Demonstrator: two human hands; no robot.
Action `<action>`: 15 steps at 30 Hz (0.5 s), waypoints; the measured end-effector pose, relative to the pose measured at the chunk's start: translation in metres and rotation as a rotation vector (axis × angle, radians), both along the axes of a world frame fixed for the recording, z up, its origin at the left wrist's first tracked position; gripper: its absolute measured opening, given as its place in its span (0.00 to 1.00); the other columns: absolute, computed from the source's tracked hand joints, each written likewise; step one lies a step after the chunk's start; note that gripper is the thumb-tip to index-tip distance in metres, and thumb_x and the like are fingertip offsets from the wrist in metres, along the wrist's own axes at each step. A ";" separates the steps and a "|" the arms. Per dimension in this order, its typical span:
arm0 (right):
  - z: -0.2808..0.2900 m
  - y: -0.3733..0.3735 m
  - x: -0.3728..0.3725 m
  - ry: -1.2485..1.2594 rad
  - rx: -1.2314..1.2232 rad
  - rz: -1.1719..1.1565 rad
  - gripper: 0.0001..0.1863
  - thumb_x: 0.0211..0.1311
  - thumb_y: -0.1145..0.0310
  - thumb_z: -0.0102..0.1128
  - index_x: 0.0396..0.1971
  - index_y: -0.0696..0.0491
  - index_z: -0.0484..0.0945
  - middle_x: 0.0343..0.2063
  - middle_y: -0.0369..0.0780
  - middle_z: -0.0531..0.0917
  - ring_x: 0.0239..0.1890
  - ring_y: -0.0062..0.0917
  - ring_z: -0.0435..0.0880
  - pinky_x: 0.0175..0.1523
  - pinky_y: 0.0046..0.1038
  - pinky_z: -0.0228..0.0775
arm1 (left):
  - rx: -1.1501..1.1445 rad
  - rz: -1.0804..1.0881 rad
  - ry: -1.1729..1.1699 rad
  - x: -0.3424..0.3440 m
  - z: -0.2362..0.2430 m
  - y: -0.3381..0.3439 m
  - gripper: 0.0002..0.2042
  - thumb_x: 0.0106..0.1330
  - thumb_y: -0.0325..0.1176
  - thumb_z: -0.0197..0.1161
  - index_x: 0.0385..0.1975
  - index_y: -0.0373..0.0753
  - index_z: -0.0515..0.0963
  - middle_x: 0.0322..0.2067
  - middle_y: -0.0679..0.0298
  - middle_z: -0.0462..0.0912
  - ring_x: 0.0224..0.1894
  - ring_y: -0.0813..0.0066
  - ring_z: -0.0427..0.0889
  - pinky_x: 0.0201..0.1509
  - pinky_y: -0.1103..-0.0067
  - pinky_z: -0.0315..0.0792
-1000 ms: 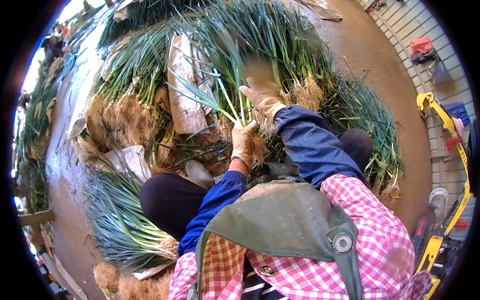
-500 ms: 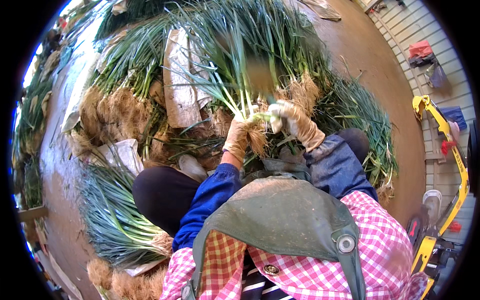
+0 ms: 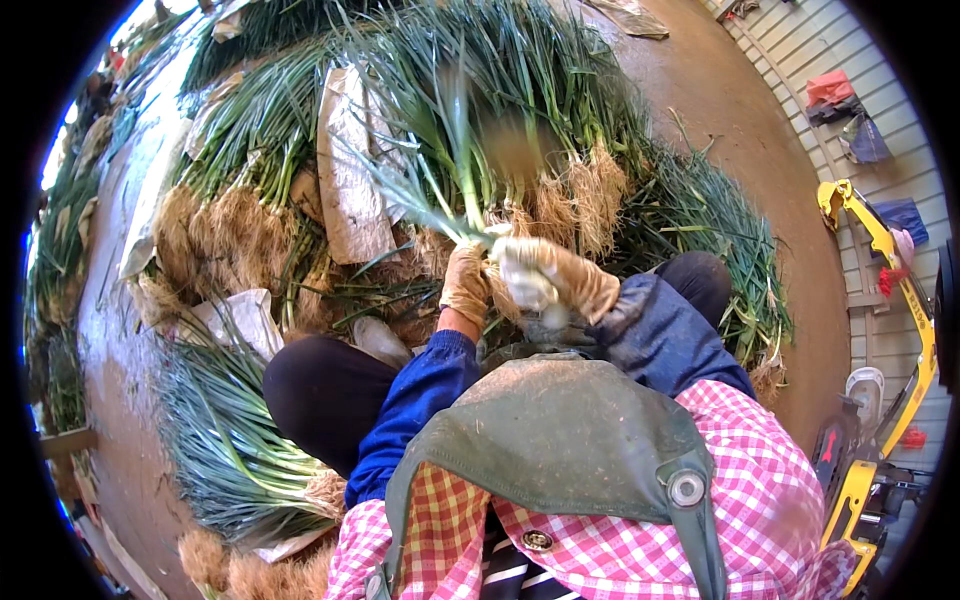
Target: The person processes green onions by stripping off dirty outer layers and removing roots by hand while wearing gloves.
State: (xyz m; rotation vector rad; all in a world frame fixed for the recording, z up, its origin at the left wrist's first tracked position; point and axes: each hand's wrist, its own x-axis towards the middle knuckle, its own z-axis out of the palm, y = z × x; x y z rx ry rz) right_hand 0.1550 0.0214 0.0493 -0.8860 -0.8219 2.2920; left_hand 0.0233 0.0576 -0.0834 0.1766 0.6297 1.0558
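Note:
My left hand [image 3: 464,284], in a tan work glove, is closed round the lower stalks of a few green onions [image 3: 462,205]. Their leaves fan up and away from me, and brown roots hang beside the palm. Right against it is my right hand [image 3: 560,276], also gloved, with its whitish fingers curled in near the bases of the stalks. Motion smears those fingertips, so what they pinch is unclear. Just beyond both hands lies a big heap of green onions [image 3: 520,80], with shaggy roots [image 3: 597,195] turned toward me.
More green onions [image 3: 245,430] lie by my left knee, others [image 3: 725,240] beyond my right knee. A pale sack [image 3: 350,170] rests between the far heaps. A yellow jointed arm [image 3: 915,330] stands by the slatted wall at right. Brown floor [image 3: 720,100] shows at far right.
My right hand has moved slightly left and down, closer to my left hand. The held stalks have shifted a little left, and the pale base that stuck out between the hands is now covered.

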 end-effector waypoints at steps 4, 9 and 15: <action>0.008 0.001 0.018 -0.298 0.311 -0.054 0.17 0.65 0.54 0.52 0.24 0.51 0.70 0.15 0.36 0.76 0.14 0.20 0.75 0.19 0.20 0.70 | 0.006 0.036 0.010 0.011 0.013 -0.001 0.08 0.60 0.27 0.61 0.37 0.34 0.79 0.28 0.64 0.81 0.26 0.77 0.79 0.27 0.83 0.73; -0.024 0.099 0.069 -1.280 0.625 -0.328 0.14 0.61 0.62 0.59 0.43 0.53 0.74 0.34 0.39 0.83 0.32 0.22 0.80 0.36 0.23 0.74 | -0.035 0.075 -0.039 0.011 0.031 0.003 0.08 0.62 0.25 0.59 0.39 0.31 0.78 0.30 0.60 0.81 0.26 0.75 0.80 0.24 0.85 0.74; -0.053 0.143 0.090 -1.851 0.542 -0.086 0.23 0.53 0.53 0.63 0.44 0.53 0.75 0.38 0.46 0.80 0.44 0.39 0.78 0.48 0.36 0.66 | -0.076 -0.067 -0.051 0.014 0.025 -0.003 0.11 0.59 0.25 0.59 0.42 0.31 0.79 0.27 0.65 0.80 0.20 0.80 0.74 0.20 0.85 0.68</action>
